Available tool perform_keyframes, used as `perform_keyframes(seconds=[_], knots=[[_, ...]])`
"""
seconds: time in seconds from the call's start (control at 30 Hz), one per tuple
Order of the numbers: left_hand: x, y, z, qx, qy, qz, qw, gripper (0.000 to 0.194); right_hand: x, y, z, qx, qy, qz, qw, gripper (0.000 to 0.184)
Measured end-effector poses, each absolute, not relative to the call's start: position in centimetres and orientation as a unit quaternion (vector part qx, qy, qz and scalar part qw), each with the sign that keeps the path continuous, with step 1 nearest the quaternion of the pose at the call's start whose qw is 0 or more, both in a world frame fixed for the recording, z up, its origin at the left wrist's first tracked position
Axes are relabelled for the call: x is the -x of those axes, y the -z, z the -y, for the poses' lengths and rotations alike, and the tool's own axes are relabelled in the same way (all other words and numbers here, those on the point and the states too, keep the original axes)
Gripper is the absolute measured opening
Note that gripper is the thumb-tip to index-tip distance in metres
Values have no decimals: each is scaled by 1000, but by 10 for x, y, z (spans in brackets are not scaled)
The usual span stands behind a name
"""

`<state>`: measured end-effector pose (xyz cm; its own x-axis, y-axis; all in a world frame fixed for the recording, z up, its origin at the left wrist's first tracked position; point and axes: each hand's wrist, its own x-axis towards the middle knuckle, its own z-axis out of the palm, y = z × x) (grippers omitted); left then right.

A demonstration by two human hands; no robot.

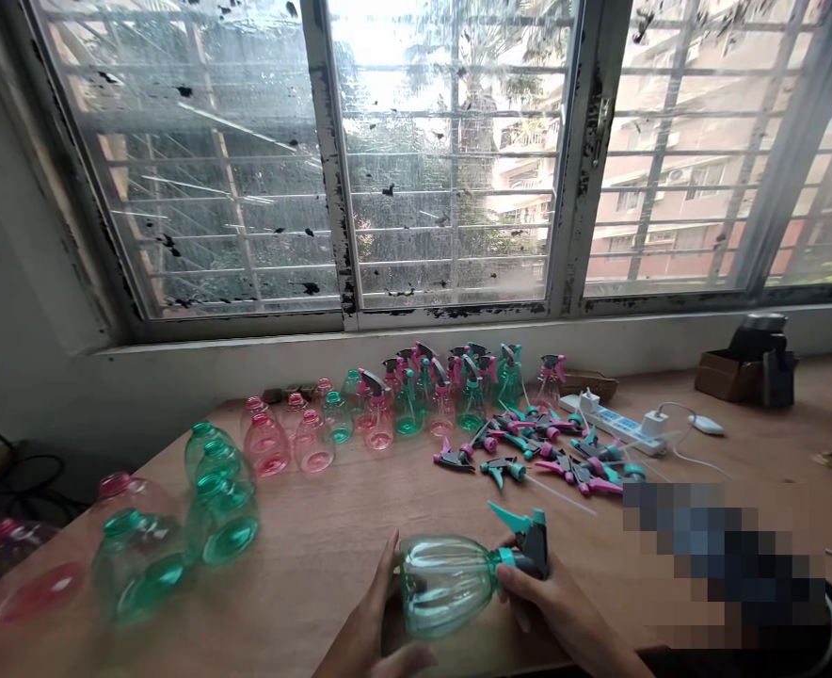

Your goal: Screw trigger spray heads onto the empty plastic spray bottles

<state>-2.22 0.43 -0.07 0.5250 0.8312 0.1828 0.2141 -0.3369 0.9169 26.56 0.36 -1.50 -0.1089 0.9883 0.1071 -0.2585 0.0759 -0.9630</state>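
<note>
A clear green spray bottle (448,584) lies on its side in the air over the table's near edge, its base toward the left. My left hand (380,617) is curved around that base, with the fingers partly hidden behind the bottle. At the neck, my right hand (547,598) grips the teal collar with thumb and fingers. A black and teal trigger sprayer head (531,544) sits on the neck, its teal trigger pointing up and left.
Loose trigger sprayer heads (529,443) lie piled behind my right hand. Open green bottles (222,518) and pink bottles (267,443) stand at left. Bottles with sprayers (440,405) line the window wall. A power strip (614,424) is right of the pile; a pixelated patch covers the near right.
</note>
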Motion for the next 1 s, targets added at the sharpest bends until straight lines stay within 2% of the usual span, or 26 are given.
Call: perform_keyframes(seconds=[0.17, 0.3, 0.47, 0.7, 0.87, 1.0], knots=[[21, -4, -1, -736, -350, -380, 437, 93, -266, 15, -4, 377, -567, 482, 551, 44], [20, -4, -1, -748, -333, -394, 417, 100, -267, 15, -2, 374, -574, 473, 554, 44], [20, -1, -6, -759, -327, -345, 444, 113, -266, 13, -3, 377, -577, 466, 554, 46], [22, 5, -5, -756, -357, -364, 411, 96, -266, 14, -4, 373, -575, 474, 553, 45], [20, 0, -2, -758, -339, -388, 399, 100, -266, 15, -3, 371, -582, 469, 551, 44], [20, -3, -3, -763, -330, -371, 414, 110, -266, 14, -2, 366, -581, 475, 549, 42]])
